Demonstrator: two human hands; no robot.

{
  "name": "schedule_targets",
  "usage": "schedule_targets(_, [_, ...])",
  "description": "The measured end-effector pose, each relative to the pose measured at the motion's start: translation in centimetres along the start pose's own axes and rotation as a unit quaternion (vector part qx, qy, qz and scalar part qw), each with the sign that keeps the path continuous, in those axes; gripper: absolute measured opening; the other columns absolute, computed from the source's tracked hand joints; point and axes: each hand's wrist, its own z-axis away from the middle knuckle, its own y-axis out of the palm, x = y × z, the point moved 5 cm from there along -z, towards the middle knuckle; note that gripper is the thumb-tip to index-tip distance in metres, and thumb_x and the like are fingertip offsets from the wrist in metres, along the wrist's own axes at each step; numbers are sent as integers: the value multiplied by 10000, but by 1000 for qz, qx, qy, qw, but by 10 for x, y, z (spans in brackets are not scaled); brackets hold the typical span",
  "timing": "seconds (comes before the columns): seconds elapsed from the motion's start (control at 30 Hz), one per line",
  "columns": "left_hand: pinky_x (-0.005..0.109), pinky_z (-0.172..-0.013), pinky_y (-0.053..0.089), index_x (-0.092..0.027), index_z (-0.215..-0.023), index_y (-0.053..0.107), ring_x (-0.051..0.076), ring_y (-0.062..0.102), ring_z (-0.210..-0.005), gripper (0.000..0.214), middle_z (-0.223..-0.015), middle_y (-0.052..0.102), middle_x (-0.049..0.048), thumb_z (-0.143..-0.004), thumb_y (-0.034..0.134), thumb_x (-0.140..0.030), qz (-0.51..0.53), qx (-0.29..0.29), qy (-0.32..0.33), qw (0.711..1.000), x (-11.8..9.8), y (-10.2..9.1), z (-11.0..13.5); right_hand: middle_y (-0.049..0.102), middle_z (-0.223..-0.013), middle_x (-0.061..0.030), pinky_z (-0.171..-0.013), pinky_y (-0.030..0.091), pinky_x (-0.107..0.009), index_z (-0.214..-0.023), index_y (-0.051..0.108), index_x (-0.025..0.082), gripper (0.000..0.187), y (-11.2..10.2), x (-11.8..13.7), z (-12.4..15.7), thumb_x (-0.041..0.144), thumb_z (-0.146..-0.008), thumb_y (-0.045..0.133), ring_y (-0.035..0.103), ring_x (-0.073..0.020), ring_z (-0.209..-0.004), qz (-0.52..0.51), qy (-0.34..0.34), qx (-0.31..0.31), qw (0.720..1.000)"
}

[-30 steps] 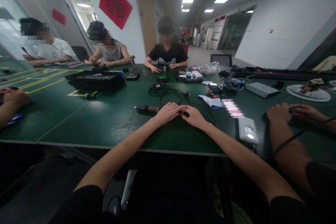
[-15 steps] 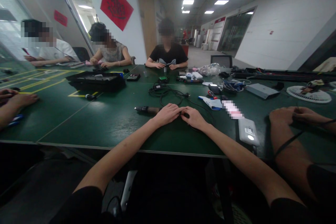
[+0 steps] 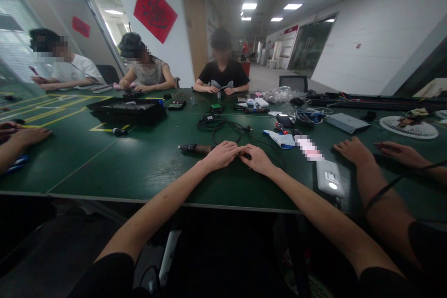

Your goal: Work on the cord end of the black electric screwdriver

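A dark, rod-shaped corded power tool point(image 3: 197, 149) lies on the green table point(image 3: 139, 172), its metal tip pointing left. My left hand point(image 3: 223, 154) is laid over the rear part of it, fingers closed along the body. At the tail end, my right hand point(image 3: 257, 159) is bent with thumb and fingertips pinched around a small dark part that is mostly hidden. The fingertips of both hands meet. Behind them lies a coiled black power cord point(image 3: 223, 125) with a plug point(image 3: 247, 128).
A black tray point(image 3: 127, 109) stands left. To the right are a blue-white packet point(image 3: 282, 139), a white power bank point(image 3: 330, 179), a grey box point(image 3: 347, 122) and a fan-like white grille point(image 3: 407, 126). Another person's hands point(image 3: 356, 150) rest at the right; several people sit opposite.
My hands stay nearly in place on the tool, with slight finger movement. The neighbour's hands on the right have parted, one reaching left onto the table.
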Motion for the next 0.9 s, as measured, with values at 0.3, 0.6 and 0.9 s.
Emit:
schedule_targets(0.3, [416, -1103, 419, -208, -1609, 334, 246, 564, -1265, 565, -1304, 643, 113, -1056, 447, -231, -14, -1, 9, 1000, -1, 1, 0, 682, -1083, -73, -904, 520, -344, -1022, 728, 199, 84, 2, -2, 0, 206, -950, 685, 652, -205, -974, 2, 0, -5, 1000])
schedule_targets(0.6, [418, -1103, 426, -216, -1610, 333, 246, 566, -1266, 626, -1289, 655, 105, -1020, 540, -252, -34, -1, 5, 999, -1, 0, -2, 686, -1085, -68, -929, 527, -348, -978, 725, 203, 44, 1, -1, 0, 209, -940, 702, 662, -208, -992, 11, 0, -9, 1000])
schedule_targets(0.9, [413, -1104, 408, -200, -1621, 303, 257, 554, -1275, 618, -1305, 640, 117, -1039, 503, -262, -20, -2, 6, 1000, 0, 0, 0, 680, -1097, -65, -932, 521, -345, -971, 717, 209, 33, 3, -2, 1, 206, -950, 691, 660, -205, -996, 14, 1, -10, 1000])
